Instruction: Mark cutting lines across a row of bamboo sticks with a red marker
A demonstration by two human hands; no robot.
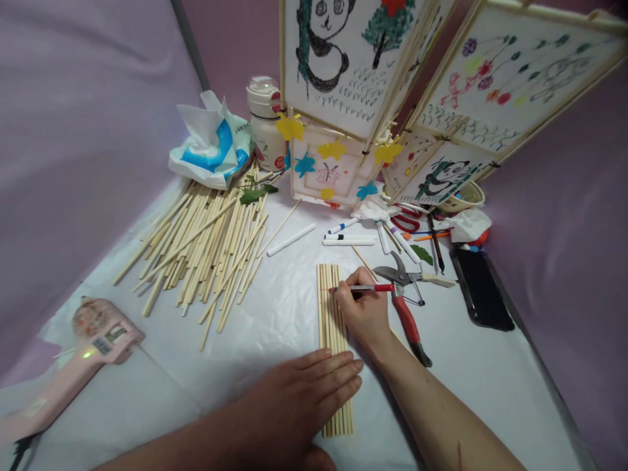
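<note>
Several thin wooden sticks (337,327) lie side by side in a flat row on the white-covered table. My left hand (314,387) lies flat across their lower half, its fingers stretched out over them. In my right hand (366,306) is a red pen (375,288), pinched between thumb and fingers. The pen's tip touches the sticks near their upper end, where a short red line (324,290) shows on the wood. Just right of my right hand are pruning shears (406,314) with red handles.
A pile of loose sticks (206,242) lies at left, with a tissue pack (216,147) and a bottle (265,124) behind. A pink glue gun (93,353) is front left. Decorated panels (338,72) stand at the back. Markers (349,242) and a phone (483,288) lie right.
</note>
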